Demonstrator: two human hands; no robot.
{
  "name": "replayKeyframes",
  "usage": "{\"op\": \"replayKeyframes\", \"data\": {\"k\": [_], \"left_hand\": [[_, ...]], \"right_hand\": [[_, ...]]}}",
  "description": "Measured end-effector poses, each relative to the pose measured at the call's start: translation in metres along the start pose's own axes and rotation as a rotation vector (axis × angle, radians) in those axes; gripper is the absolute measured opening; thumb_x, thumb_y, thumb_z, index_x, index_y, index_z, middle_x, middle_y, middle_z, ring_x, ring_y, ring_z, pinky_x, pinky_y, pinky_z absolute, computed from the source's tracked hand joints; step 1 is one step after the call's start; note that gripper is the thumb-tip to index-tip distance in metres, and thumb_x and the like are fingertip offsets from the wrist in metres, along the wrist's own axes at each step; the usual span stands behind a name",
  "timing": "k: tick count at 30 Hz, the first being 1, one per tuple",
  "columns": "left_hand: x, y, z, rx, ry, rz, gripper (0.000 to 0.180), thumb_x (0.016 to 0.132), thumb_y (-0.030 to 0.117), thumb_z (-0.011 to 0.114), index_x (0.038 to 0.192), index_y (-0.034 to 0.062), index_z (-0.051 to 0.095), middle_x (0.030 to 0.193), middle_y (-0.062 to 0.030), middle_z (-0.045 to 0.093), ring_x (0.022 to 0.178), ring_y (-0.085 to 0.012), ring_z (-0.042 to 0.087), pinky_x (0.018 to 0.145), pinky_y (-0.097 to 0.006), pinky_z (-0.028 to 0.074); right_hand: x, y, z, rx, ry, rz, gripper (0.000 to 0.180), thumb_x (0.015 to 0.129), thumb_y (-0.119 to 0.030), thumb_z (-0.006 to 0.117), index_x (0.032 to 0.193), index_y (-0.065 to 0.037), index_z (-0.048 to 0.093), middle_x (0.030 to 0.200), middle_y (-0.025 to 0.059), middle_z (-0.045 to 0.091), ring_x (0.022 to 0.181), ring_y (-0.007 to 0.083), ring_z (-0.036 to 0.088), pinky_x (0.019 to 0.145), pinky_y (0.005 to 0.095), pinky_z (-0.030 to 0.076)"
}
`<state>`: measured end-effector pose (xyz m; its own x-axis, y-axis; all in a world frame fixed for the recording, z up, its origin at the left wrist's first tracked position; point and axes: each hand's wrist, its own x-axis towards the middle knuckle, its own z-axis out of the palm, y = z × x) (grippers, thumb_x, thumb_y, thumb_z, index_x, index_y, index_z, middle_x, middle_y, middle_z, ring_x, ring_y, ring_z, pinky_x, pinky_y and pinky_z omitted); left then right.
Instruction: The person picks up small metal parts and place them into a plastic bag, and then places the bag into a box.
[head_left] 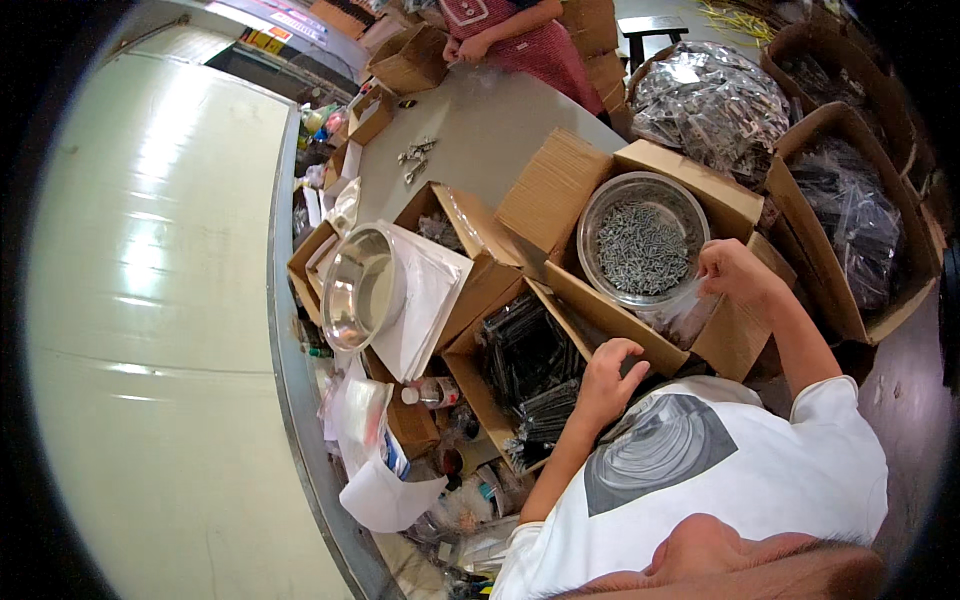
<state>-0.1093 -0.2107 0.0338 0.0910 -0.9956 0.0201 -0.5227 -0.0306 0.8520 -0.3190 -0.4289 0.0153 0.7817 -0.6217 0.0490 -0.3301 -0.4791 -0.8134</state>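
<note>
My right hand is at the right rim of a round clear bowl. Its fingers are curled together, and whatever they may hold is hidden. Many small grey screws fill the bottom of the bowl, which sits in an open cardboard box. Clear plastic film shows below the right hand, inside the box. My left hand hovers by the near side of that box with thumb and fingers apart, holding nothing. Beside it, another carton holds black bundled parts.
A shiny metal bowl rests on white sheets at the left. Small metal parts lie on the grey table. A person in a red apron stands across it. Cartons with bagged parts line the right.
</note>
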Motion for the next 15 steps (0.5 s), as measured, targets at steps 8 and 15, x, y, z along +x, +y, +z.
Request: {"op": "replayKeyframes", "data": {"k": [8,15], "left_hand": [[0.007,-0.003,0.011,0.009,-0.007,0.041,0.028,0.078,0.019,0.068,0.096,-0.0008,0.059,0.095,-0.0132,0.061,0.090,-0.0266,0.058,0.077,-0.034,0.046],[0.014,0.007,0.025,-0.652,0.072,-0.220,0.037,0.084,0.019,0.066,0.111,-0.0021,0.056,0.108,-0.0117,0.060,0.106,-0.0217,0.055,0.091,-0.031,0.043]], "right_hand": [[0.006,-0.016,0.002,0.317,0.323,0.293,0.035,0.084,-0.019,0.069,0.063,-0.004,0.046,0.064,0.0000,0.053,0.060,0.0073,0.048,0.052,0.0259,0.039],[0.017,-0.075,0.005,0.850,0.233,-0.005,0.028,0.092,-0.029,0.058,0.076,-0.009,0.046,0.069,0.0014,0.061,0.060,0.0044,0.055,0.055,0.0205,0.046]]}}
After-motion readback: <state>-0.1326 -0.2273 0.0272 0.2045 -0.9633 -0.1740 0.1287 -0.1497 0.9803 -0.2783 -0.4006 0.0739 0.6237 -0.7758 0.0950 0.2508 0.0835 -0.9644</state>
